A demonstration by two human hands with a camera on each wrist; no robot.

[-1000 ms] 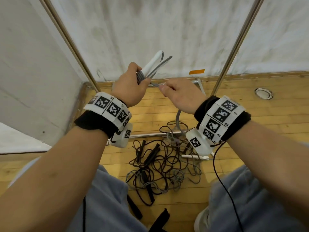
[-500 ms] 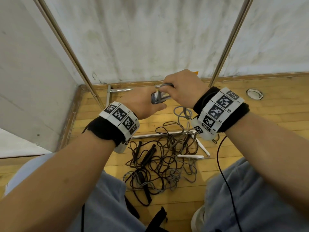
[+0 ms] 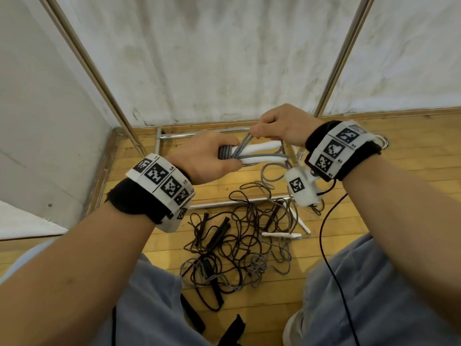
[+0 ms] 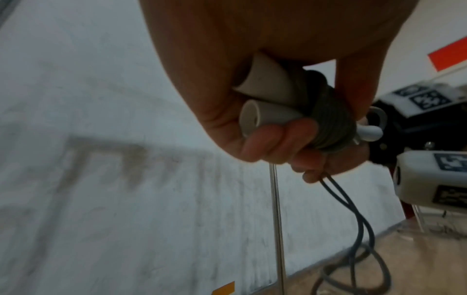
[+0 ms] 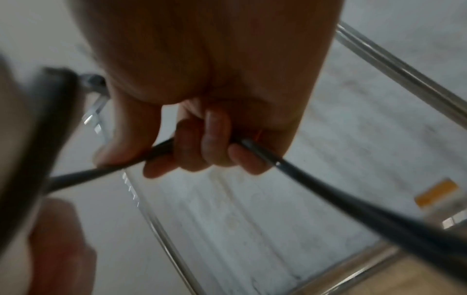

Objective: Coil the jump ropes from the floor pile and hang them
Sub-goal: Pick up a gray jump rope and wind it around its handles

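My left hand (image 3: 212, 158) grips the two white handles (image 3: 259, 152) of a grey jump rope, held side by side and level, with grey cord wound in tight turns (image 4: 328, 121) round them. My right hand (image 3: 279, 126) pinches the loose grey cord (image 5: 316, 179) just above the handles; the cord runs taut from the turns up into its curled fingers (image 5: 202, 147). The rest of that cord hangs down (image 4: 359, 229) toward the floor. A tangled pile of black and grey ropes (image 3: 239, 245) lies on the wooden floor between my knees.
Two slanted metal poles (image 3: 99, 78) (image 3: 341, 58) of a rack rise against the white wall, with its base bars (image 3: 224, 203) on the floor behind the pile. Loose white handles (image 3: 282, 235) lie at the pile's right edge. A black wire (image 3: 324, 240) hangs from my right wrist.
The handles went from pointing up to lying level. My right hand circled the cord round them, adding turns, and both hands dropped lower.
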